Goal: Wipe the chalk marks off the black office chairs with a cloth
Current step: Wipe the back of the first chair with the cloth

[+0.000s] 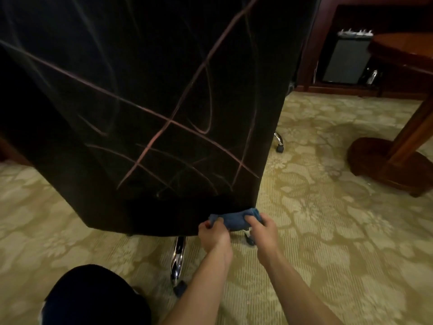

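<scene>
The back of a black office chair (140, 90) fills the upper left, crossed by several pinkish chalk marks (150, 141). Below its lower right corner a bunched blue cloth (234, 219) is held between both hands. My left hand (214, 233) grips the cloth's left end, fingers curled round it. My right hand (262, 228) grips the right end. The cloth sits just under the chair's bottom edge; whether it touches the fabric I cannot tell.
A chrome chair leg with a castor (178, 259) reaches toward me on the patterned carpet (328, 231). A wooden table with a round pedestal base (384, 165) stands at right. A small dark fridge (346, 59) sits in a cabinet behind. My dark-clad knee (93, 299) is at lower left.
</scene>
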Tool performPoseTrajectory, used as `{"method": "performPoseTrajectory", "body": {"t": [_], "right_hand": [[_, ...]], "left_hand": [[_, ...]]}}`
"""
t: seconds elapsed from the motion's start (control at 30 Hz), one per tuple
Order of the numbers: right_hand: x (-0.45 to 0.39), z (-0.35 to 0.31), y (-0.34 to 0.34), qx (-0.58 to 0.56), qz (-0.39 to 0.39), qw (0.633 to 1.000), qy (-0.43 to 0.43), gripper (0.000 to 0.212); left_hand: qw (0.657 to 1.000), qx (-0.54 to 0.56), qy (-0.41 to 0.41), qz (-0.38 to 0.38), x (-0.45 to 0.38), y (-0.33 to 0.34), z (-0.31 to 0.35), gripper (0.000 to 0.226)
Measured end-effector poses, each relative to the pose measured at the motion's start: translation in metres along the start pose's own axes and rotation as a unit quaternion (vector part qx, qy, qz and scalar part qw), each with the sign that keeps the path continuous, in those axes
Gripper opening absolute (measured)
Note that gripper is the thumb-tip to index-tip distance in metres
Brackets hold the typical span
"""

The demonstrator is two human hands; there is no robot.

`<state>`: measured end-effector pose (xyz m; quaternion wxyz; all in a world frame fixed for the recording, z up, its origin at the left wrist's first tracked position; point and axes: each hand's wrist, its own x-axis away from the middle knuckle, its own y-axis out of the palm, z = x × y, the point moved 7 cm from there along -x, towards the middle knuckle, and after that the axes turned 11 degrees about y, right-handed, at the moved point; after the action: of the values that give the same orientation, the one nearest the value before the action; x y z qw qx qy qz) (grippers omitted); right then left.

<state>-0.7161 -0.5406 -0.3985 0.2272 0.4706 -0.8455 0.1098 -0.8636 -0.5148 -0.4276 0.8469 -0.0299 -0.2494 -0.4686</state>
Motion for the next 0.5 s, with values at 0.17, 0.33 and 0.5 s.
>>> {"method": "performPoseTrajectory", "body": {"t": [0.17, 0.33, 0.5], "right_hand": [[0.028, -0.083, 0.01, 0.009, -0.075, 0.986, -0.151, 0.014], [0.049, -0.111, 0.005, 0.016, -0.074, 0.973, -0.216, 0.01], [0.045, -0.096, 0.005, 0.055, -0.062, 0.973, -0.216, 0.004]], "left_hand": [[0.997, 0.056, 0.045, -0.024, 0.021, 0.01, 0.05, 0.022], [0.993, 0.074, 0.079, -0.055, 0.041, 0.02, 0.076, 0.022], [0.993, 0.028, 0.097, -0.066, 0.037, 0.007, 0.061, 0.008]]}}
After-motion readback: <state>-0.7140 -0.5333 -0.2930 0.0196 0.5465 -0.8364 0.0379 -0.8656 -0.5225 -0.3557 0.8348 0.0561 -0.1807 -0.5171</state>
